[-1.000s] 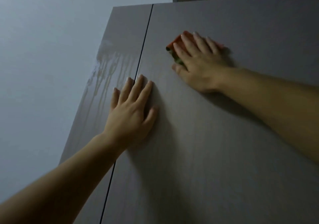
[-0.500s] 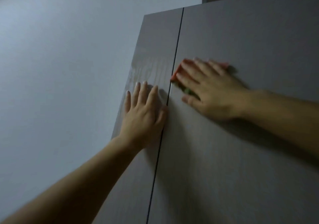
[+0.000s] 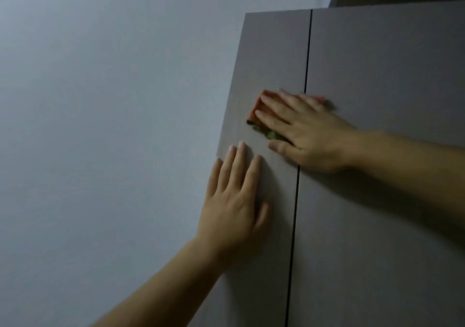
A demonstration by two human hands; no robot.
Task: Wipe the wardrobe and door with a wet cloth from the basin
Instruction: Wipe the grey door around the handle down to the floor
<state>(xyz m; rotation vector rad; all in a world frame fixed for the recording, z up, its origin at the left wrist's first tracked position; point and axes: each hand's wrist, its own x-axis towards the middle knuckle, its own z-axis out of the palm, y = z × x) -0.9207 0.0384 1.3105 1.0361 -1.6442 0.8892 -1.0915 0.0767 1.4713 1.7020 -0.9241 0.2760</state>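
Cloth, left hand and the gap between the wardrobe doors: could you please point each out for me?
cloth (image 3: 256,111), head view, on its orange corner beyond the fingertips.
left hand (image 3: 232,204), head view, on its back.
gap between the wardrobe doors (image 3: 307,57), head view, on the dark line above the right hand.

Wardrobe (image 3: 377,200) at right, wall (image 3: 100,125) to its left. A vertical gap (image 3: 299,175) divides the narrow left door panel (image 3: 271,57) from the wide right door panel (image 3: 390,74). Left hand (image 3: 234,200) lies flat on the left panel. Above it, right hand (image 3: 307,135) presses the cloth (image 3: 259,115) on the left panel, its heel crossing the gap.
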